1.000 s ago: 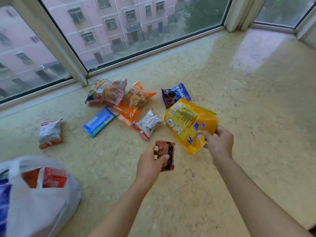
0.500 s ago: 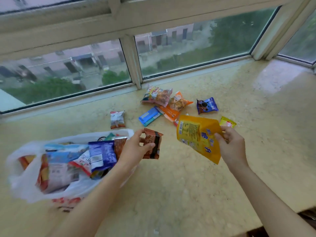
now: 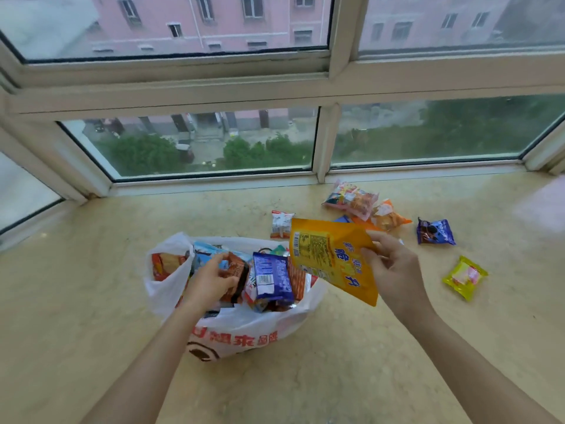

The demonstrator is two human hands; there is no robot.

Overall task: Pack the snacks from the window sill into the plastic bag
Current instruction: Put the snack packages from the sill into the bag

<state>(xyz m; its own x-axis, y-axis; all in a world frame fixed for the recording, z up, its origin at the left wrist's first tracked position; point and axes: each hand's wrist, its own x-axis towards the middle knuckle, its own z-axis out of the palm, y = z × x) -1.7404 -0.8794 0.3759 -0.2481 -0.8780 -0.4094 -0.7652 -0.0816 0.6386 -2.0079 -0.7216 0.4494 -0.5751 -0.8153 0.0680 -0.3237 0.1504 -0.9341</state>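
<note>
- My left hand (image 3: 211, 283) grips a brown snack packet (image 3: 237, 275) inside the plastic bag (image 3: 244, 328).
- My right hand (image 3: 394, 270) pinches a yellow pouch (image 3: 328, 255) above the bag's right rim.
- Red Chinese lettering on the bag; I can't read it for certain.

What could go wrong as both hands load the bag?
1. The bag looks heaped; the blue packet stands near its rim and could be knocked out as the left hand pushes the brown packet in.
2. The right hand pinches only a corner of the yellow pouch, which may slip.
</note>
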